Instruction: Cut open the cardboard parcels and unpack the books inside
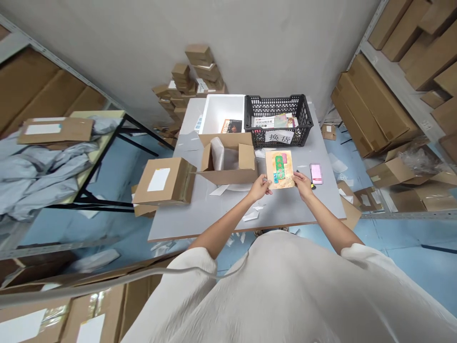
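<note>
A square, cream-orange book [269, 164] with a green, pink and blue cover design is held up over the table. My left hand [260, 187] pinches its lower left corner. At the lower right edge, my right hand [303, 185] grips the same book. Left of it stands an open cardboard box [228, 177] with a white wrapped item [217, 153] inside. Behind the book is a black plastic crate [307, 125] with a paper label, holding several books [273, 121]. A white foam box [222, 107] beside the crate contains an orange-and-black book [232, 126].
A phone [316, 173] lies to the right of the book, beside a partly hidden black-and-yellow tool [313, 186]. A closed cardboard box [162, 181] stands on the table's left side. Paper scraps [251, 216] lie near the front edge. Shelves with cartons flank both sides.
</note>
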Motion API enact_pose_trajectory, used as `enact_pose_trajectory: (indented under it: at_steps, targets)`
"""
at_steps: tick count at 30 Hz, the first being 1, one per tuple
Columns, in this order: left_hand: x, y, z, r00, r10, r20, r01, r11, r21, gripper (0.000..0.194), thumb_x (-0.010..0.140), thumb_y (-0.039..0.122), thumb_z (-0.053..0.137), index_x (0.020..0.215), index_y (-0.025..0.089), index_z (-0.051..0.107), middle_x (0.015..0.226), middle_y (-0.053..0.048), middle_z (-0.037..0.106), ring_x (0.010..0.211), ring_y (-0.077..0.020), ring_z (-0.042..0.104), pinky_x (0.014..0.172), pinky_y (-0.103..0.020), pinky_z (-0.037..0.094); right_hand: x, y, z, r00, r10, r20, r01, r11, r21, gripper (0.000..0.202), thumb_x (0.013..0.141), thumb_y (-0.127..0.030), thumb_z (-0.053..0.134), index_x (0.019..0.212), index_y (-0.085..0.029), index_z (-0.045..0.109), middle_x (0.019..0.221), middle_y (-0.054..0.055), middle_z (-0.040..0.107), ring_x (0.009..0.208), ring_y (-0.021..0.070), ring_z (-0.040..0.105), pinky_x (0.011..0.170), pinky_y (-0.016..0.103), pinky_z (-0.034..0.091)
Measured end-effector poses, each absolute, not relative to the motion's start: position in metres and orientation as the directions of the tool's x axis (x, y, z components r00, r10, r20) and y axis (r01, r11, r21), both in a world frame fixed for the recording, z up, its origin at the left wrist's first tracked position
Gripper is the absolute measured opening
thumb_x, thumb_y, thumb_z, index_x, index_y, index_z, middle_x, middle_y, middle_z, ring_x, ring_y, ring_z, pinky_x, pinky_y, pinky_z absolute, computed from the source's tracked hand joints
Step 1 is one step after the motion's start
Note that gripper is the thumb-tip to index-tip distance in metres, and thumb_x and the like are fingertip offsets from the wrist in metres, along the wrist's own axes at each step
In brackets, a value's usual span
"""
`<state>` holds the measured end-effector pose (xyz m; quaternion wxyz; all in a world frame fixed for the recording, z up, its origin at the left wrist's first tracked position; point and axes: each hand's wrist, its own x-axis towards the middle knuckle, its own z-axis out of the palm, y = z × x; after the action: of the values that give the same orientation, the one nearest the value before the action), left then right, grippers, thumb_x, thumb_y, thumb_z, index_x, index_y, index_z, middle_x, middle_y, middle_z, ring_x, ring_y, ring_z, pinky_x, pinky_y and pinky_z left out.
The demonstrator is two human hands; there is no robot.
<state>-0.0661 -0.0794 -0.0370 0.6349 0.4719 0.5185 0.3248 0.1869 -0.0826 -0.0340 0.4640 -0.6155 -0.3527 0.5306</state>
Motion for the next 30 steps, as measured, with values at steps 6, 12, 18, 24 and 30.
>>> enact_pose_trajectory:
  at_steps: [6, 12, 18, 24, 30]
  targets:
    - [-0.061, -0.069, -0.016, 0.190, 0.954, -0.230, 0.063, 0.222, 0.973, 0.045, 0.096, 0.058, 0.081, 0.113, 0.024, 0.056, 0.077, 0.008, 0.066, 0.055, -0.0125, 0.071, 0.059, -0.026, 0.053, 0.201, -0.067, -0.020, -0.001, 0.957, -0.290, 0.069, -0.289, -0.955, 0.054, 0.077, -0.059, 0.083, 0.117, -0.022, 0.081, 0.086, 0.002, 0.081, 0.082, 0.0215, 0.074, 0.071, 0.032, 0.057]
    - [-0.076, -0.044, 0.011, 0.156, 0.971, -0.180, 0.082, 0.169, 0.982, 0.044, 0.096, 0.052, 0.083, 0.123, 0.024, 0.062, 0.091, 0.003, 0.074, 0.060, -0.0123, 0.072, 0.062, -0.027, 0.057, 0.192, -0.044, -0.004, -0.096, 0.973, -0.210, 0.045, -0.206, -0.977, 0.065, 0.078, -0.057, 0.087, 0.131, -0.022, 0.078, 0.074, -0.004, 0.072, 0.074, 0.0201, 0.075, 0.068, 0.031, 0.056]
    - [-0.093, 0.002, 0.029, 0.121, 0.972, -0.199, 0.062, 0.193, 0.979, 0.042, 0.087, 0.029, 0.088, 0.124, 0.019, 0.072, 0.106, -0.006, 0.079, 0.078, -0.0158, 0.077, 0.082, -0.036, 0.067, 0.167, -0.008, 0.005, 0.023, 0.978, -0.209, -0.046, -0.208, -0.977, 0.059, 0.077, -0.057, 0.094, 0.121, -0.021, 0.080, 0.082, 0.000, 0.079, 0.074, 0.0187, 0.073, 0.073, 0.034, 0.062]
    - [-0.113, 0.050, 0.037, 0.108, 0.978, -0.180, -0.018, 0.182, 0.983, 0.054, 0.081, 0.026, 0.084, 0.134, 0.020, 0.076, 0.125, -0.010, 0.085, 0.109, -0.0253, 0.080, 0.101, -0.043, 0.066, 0.138, 0.052, 0.014, 0.095, 0.961, -0.262, -0.078, -0.255, -0.964, 0.050, 0.078, -0.052, 0.099, 0.114, -0.022, 0.081, 0.090, 0.003, 0.083, 0.076, 0.0168, 0.074, 0.073, 0.030, 0.063]
    - [-0.137, 0.091, 0.031, 0.123, 0.982, -0.141, -0.088, 0.152, 0.984, 0.040, 0.085, 0.031, 0.081, 0.124, 0.020, 0.080, 0.132, -0.010, 0.083, 0.127, -0.0311, 0.076, 0.112, -0.048, 0.061, 0.108, 0.114, 0.006, 0.140, 0.939, -0.315, -0.094, -0.304, -0.948, 0.037, 0.082, -0.038, 0.098, 0.110, -0.023, 0.080, 0.083, -0.002, 0.078, 0.071, 0.0132, 0.071, 0.070, 0.026, 0.062]
